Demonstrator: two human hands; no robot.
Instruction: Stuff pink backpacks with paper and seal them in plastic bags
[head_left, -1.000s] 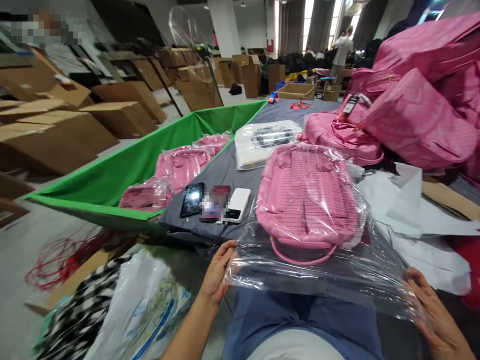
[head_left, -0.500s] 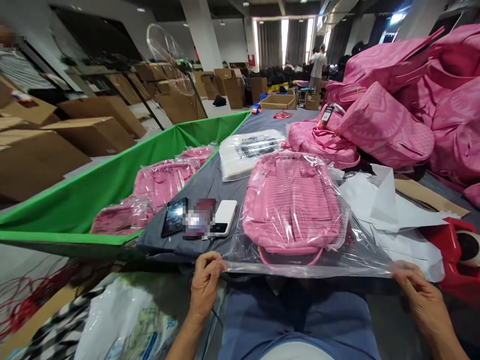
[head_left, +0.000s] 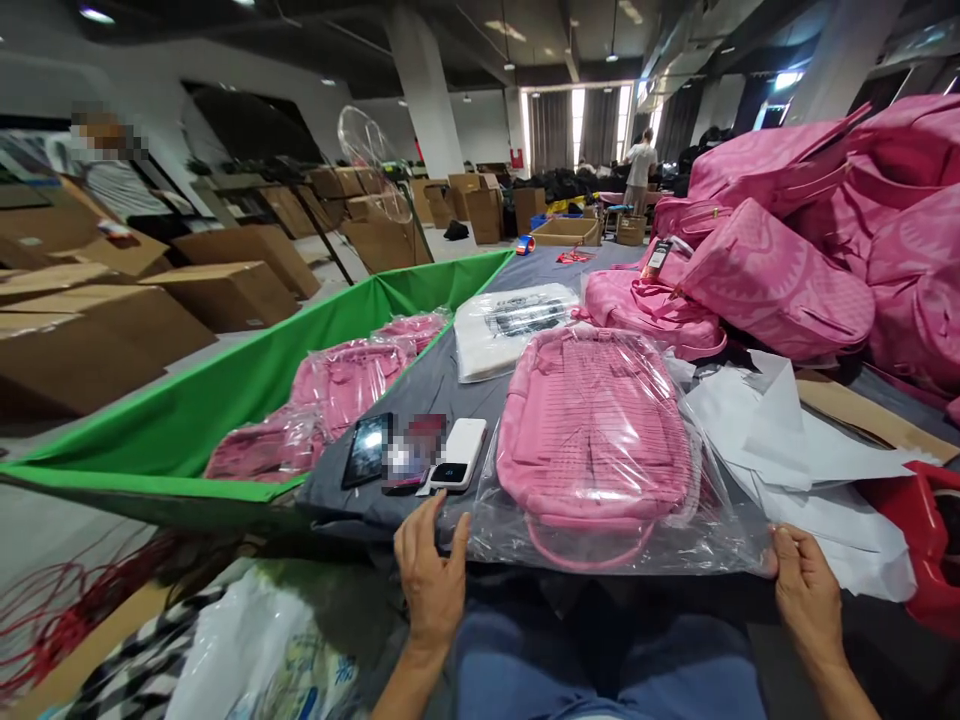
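A pink quilted backpack [head_left: 592, 430] lies flat inside a clear plastic bag [head_left: 739, 530] on a grey cloth [head_left: 420, 390]. My left hand [head_left: 431, 585] is just off the bag's near edge, fingers spread, holding nothing. My right hand [head_left: 806, 595] grips the bag's near right corner. Up the cloth from my left hand lie a black phone [head_left: 366, 450] and a white power bank [head_left: 459, 455]. A blurred item sits between them.
Bagged pink backpacks [head_left: 345, 385] lie in a green-lined bin [head_left: 225, 410] at left. A heap of pink backpacks [head_left: 780, 270] and white paper sheets [head_left: 817, 470] are on the right. A white plastic bag [head_left: 247, 650] sits low at left. Cardboard boxes [head_left: 225, 295] stand beyond.
The plastic bag has come down flat over the backpack. My left hand has let go of the bag's edge and opened. My right hand has moved inward, and the view has tilted.
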